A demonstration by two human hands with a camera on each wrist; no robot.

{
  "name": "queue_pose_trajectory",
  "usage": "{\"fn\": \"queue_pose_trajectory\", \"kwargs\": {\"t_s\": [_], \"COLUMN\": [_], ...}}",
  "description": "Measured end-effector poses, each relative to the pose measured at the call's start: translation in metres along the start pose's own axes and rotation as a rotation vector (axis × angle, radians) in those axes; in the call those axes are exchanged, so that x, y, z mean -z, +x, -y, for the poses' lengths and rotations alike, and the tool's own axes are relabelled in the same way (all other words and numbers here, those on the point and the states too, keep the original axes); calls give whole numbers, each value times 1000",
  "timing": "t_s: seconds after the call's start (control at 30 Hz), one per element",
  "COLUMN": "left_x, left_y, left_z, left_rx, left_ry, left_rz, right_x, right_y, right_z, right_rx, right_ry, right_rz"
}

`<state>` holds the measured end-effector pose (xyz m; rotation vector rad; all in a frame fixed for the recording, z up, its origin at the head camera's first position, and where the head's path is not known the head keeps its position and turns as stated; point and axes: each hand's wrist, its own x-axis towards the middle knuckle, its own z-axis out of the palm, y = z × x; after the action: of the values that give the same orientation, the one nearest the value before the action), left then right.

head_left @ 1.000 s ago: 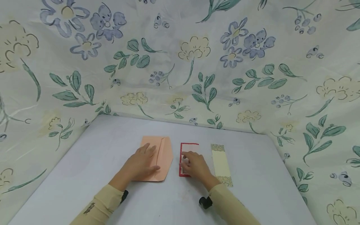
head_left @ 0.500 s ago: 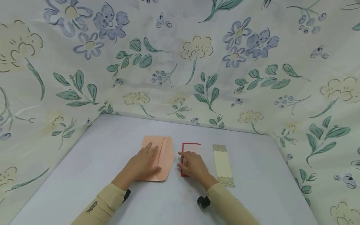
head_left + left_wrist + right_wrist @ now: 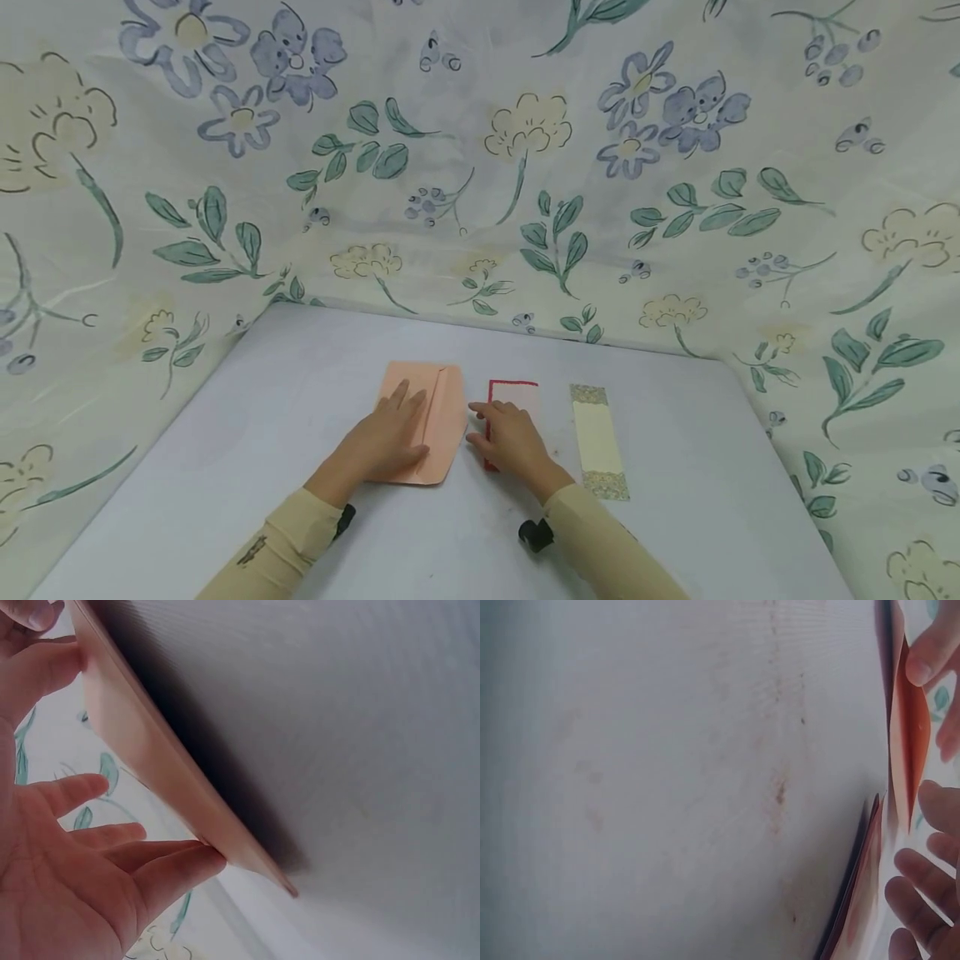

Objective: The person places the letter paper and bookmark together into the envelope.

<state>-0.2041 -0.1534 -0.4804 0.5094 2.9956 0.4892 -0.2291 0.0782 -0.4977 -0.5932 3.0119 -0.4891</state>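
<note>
A peach paper envelope (image 3: pixel 448 408) lies on the white table, its pointed flap on the right. My left hand (image 3: pixel 386 437) rests on it, fingers spread and mostly straight; in the left wrist view those fingers (image 3: pixel 180 877) touch its surface. My right hand (image 3: pixel 512 437) hovers over a red-bordered card (image 3: pixel 521 395), hiding much of it. Thumb and fingers point toward the flap edge, apart from each other, with nothing between them. The right wrist view shows the envelope (image 3: pixel 900 750) gaping a little, deeper orange inside, and the card (image 3: pixel 862 892) nearer the camera.
To the right lies a cream paper strip (image 3: pixel 597 442) with glittery gold ends. The white table (image 3: pixel 300 367) ends at a floral cloth (image 3: pixel 450 167) hanging behind and at the sides. A black wrist camera (image 3: pixel 536 535) sits under the right sleeve.
My right hand has moved left, off the card's middle toward the envelope's flap edge. The left hand stays on the envelope. The whole scene shifts slightly right with the head view.
</note>
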Motion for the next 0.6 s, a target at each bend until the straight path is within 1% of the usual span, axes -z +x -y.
{"fn": "queue_pose_trajectory", "kwargs": {"t_s": [0.27, 0.47, 0.53, 0.6], "left_x": [0, 0, -1, -1], "left_y": [1, 0, 1, 1], "left_z": [-2, -2, -2, -2], "left_rx": [23, 35, 39, 44], "left_ry": [-55, -65, -63, -58], "left_rz": [13, 10, 9, 13], "right_x": [-4, -6, -7, -7], "right_y": [3, 5, 6, 8], "right_z": [3, 9, 11, 12], "right_rx": [-3, -21, -35, -53], "right_ry": [31, 55, 93, 168], "right_rz": [1, 22, 22, 17]}}
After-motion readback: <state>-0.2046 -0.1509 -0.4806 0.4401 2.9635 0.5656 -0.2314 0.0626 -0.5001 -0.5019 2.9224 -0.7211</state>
